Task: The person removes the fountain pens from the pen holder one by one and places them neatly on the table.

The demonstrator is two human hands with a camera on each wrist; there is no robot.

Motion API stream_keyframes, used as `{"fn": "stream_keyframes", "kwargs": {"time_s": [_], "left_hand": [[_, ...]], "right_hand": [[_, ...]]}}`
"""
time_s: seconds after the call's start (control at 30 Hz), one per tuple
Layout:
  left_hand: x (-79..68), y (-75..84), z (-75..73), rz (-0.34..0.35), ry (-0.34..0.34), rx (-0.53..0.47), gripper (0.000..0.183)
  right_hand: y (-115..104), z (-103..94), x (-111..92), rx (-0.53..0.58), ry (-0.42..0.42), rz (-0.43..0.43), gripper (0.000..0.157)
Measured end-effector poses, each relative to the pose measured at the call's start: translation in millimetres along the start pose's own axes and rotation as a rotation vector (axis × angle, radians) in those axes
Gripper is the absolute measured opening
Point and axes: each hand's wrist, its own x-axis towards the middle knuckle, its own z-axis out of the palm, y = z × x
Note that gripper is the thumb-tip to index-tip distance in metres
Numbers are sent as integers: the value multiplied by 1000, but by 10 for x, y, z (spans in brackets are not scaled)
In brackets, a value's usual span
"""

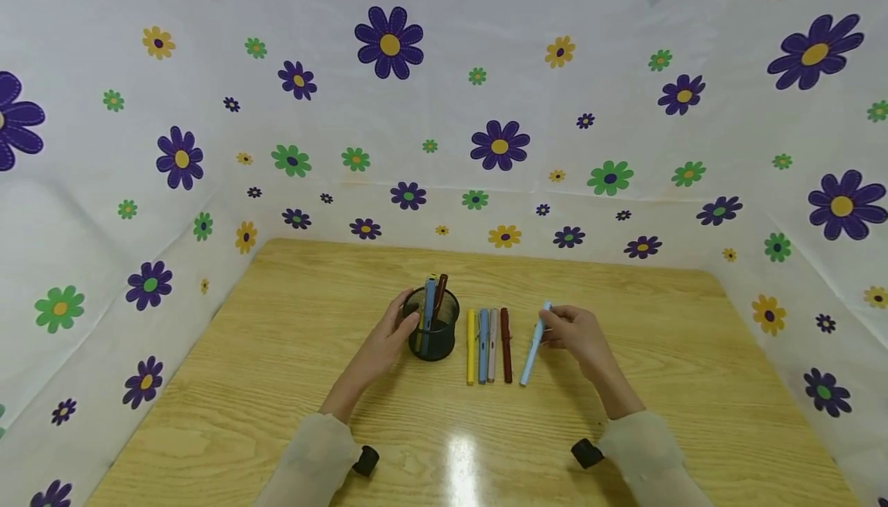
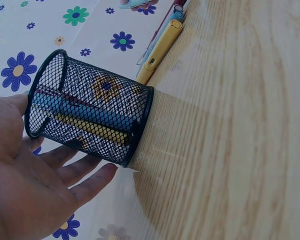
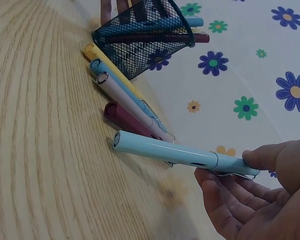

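Observation:
A black mesh pen holder (image 1: 433, 344) stands upright on the table, with a blue pen (image 1: 428, 299), a dark red pen (image 1: 441, 291) and a yellow pen (image 2: 92, 129) inside. My left hand (image 1: 385, 340) holds the holder from its left side, thumb near the rim and fingers around the wall. Between thumb and fingers, my right hand (image 1: 574, 331) pinches a light blue pen (image 1: 533, 347) near its clip end; the pen slants, its other end close to the tabletop. Left of it lie a dark red pen (image 1: 506, 345), a pinkish-grey pen (image 1: 492, 345), a blue pen (image 1: 483, 345) and a yellow pen (image 1: 471, 345).
The wooden table (image 1: 277, 384) meets a white flower-patterned sheet (image 1: 444, 91) at the back and sides. Black wrist cameras (image 1: 365, 461) sit beside the sleeves. Light glares on the wood (image 1: 460, 461) near the front.

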Motion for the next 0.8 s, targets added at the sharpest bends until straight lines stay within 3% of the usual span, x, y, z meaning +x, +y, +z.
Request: {"fn": "stream_keyframes", "kwargs": {"time_s": [0.8], "left_hand": [[10, -5, 4, 2, -1, -31, 64]], "right_hand": [[105, 207, 188, -151, 83, 61, 41]]}}
